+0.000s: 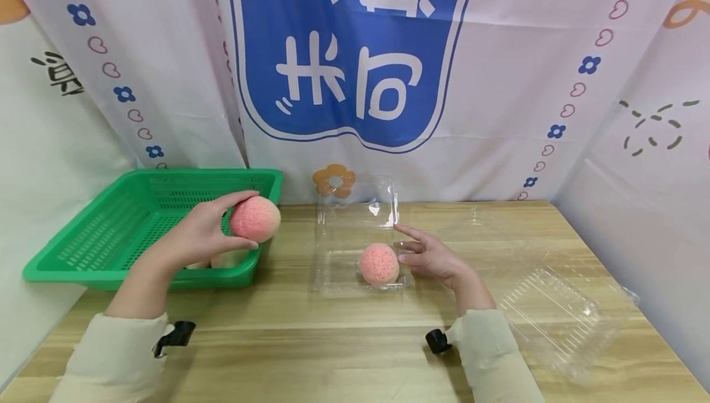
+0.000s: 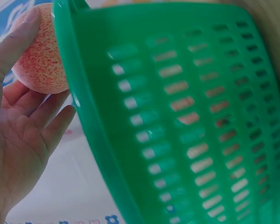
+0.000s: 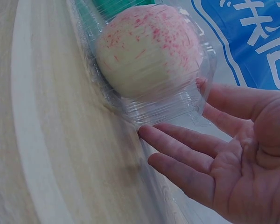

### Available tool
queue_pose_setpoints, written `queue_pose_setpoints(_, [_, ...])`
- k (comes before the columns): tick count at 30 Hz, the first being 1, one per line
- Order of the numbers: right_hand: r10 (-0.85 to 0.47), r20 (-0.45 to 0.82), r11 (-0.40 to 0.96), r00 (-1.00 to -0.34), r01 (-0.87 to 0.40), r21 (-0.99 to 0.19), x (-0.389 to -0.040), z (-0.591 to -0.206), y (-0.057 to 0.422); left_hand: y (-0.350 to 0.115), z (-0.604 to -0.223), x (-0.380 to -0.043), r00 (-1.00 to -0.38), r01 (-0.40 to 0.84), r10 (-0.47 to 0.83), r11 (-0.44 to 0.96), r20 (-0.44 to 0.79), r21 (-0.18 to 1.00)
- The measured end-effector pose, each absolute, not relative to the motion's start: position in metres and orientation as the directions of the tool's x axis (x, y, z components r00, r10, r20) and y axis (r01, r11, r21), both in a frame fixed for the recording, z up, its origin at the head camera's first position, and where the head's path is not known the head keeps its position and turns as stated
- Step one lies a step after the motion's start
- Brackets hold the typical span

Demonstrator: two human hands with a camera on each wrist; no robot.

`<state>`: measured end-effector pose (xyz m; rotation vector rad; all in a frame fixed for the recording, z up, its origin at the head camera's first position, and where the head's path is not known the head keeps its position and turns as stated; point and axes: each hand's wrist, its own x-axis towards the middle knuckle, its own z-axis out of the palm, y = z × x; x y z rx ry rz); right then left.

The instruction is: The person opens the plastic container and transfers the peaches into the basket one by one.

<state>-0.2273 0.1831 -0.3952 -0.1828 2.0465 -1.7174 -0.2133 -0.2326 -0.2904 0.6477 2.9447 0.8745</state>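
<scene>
My left hand grips a pink and cream peach between thumb and fingers, raised over the right rim of the green basket. In the left wrist view, the basket's slotted wall fills much of the picture and the peach is partly behind its rim. A second peach sits in the front right of an open clear plastic clamshell box. At that box's right side is my right hand, its fingers extended with the fingertips right at the plastic edge, as the right wrist view shows.
More pale peaches lie in the front right of the basket, partly hidden by my left arm. Further clear plastic boxes lie on the right of the wooden table. A printed cloth hangs behind the table.
</scene>
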Motion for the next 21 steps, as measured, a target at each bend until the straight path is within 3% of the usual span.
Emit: queue_pose_setpoints(21, [-0.384, -0.259, 0.213, -0.886, 0.188, -0.959, -0.229, -0.397, 0.184, -0.296, -0.303, -0.218, -0.954, 0.3, 0.255, 0.822, 0.159, 0.483])
